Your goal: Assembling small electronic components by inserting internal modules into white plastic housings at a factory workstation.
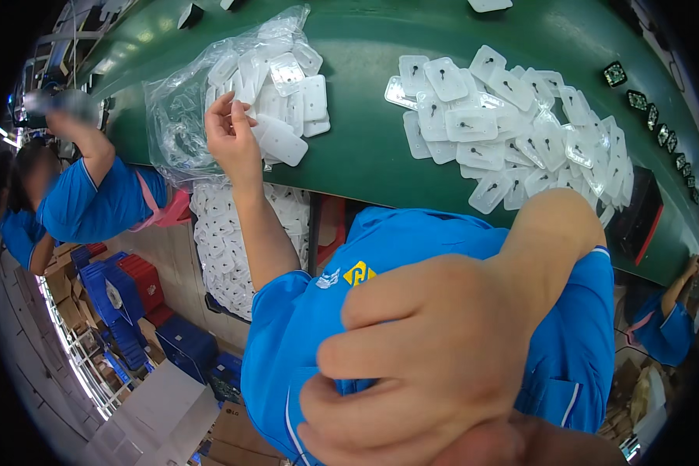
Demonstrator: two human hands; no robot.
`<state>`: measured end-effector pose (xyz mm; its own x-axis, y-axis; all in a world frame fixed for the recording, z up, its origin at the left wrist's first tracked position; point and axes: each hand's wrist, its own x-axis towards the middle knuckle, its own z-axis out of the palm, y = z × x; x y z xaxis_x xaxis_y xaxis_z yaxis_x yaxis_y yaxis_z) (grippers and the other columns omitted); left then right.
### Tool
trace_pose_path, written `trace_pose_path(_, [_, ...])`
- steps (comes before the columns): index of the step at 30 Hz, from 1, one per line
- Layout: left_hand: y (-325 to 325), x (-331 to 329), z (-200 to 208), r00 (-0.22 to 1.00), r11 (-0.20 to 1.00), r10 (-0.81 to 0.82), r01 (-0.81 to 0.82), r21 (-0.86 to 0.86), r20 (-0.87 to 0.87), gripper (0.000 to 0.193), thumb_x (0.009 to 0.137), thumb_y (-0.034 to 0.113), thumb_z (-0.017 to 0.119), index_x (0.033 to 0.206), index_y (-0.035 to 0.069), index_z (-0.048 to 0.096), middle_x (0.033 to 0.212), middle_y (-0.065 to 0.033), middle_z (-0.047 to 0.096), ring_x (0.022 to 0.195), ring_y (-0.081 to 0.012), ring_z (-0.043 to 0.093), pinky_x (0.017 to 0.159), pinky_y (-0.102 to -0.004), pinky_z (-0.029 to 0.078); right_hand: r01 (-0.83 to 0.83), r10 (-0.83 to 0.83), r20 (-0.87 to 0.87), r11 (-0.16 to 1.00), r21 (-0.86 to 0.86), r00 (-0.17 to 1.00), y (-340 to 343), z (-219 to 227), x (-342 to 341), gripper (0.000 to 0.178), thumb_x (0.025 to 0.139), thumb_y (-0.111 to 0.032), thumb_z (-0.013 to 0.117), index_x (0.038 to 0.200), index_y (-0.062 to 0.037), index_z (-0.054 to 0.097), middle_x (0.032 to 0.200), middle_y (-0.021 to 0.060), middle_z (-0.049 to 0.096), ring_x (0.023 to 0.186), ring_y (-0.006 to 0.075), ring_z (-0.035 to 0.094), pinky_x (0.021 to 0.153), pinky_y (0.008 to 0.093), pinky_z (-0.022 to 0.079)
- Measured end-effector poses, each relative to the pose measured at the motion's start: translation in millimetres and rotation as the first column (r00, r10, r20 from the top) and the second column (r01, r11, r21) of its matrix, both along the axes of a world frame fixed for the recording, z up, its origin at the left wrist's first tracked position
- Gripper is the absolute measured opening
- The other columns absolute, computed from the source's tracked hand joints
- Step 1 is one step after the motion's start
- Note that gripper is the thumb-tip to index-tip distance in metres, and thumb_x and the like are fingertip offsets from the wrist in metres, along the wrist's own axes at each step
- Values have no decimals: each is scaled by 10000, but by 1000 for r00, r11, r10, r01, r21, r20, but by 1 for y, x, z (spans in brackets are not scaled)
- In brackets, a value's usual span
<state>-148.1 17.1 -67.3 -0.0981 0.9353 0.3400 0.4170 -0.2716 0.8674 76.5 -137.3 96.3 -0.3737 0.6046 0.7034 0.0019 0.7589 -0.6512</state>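
Reaching beside white plates (313, 97), left hand (237, 140) fingers loosely bent, parted; right hand (423, 353) up close, fingers curled, cannot tell grip.

The right hand (435, 349) partly hides the blue shirt (427, 233); a co-worker's hand (62, 123) is blurred.

2 white-plate piles (472, 124) lie on the green table (357, 147), the left hand (234, 136) at the left pile (314, 98).
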Motion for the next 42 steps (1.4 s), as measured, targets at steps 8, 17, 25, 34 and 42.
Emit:
trace_pose_path(8, [-14, 31, -7, 945, 1000, -2, 2, 1, -327, 206, 831, 75, 587, 1035, 55, 588, 883, -55, 604, 738, -162, 537, 650, -268, 447, 162, -165, -98, 986, -33, 981, -57, 12, 2, 122, 842, -217, 541, 849, -114, 606, 752, -38, 550, 600, 116, 476, 560, 226, 392])
trace_pose_path(17, [-17, 56, -34, 661, 932, -109, 327, 154, -743, 506, 704, 227, 717, 1138, 55, 521, 1182, -99, 546, 1092, -290, 495, 929, -389, 361, 339, -336, -114, 941, 2, 935, -24, -3, 24, 94, 806, -194, 555, 818, -104, 583, 723, -21, 522, 581, 127, 452, 542, 239, 376])
trace_pose_path(25, [-2, 36, -38, 689, 921, -91, 332, 202, -719, 267, 850, 130, 565, 1091, 14, 576, 1118, -113, 603, 1009, -278, 549, 884, -347, 403, 532, -533, -2, 844, 65, 846, -23, -4, 30, 79, 774, -173, 567, 790, -96, 562, 697, -5, 497, 565, 137, 431, 526, 250, 361])
trace_pose_path(34, [20, 54, -4, 745, 968, 39, 137, 210, -666, 224, 918, 139, 495, 1080, -3, 558, 987, -141, 615, 870, -247, 603, 732, -330, 474, 600, -601, -35, 791, 123, 799, -156, 22, 31, 79, 739, -150, 581, 759, -86, 539, 669, 13, 469, 546, 148, 407, 509, 262, 345])
trace_pose_path(42, [7, 137, 30, 945, 945, -324, 325, -28, 41, 224, 969, 173, 435, 1081, -18, 472, 892, -170, 589, 618, -227, 633, 523, -255, 492, 727, -726, -63, 675, 121, 685, -88, 1, 69, 95, 707, -130, 594, 731, -78, 518, 643, 28, 444, 529, 157, 386, 493, 273, 330])
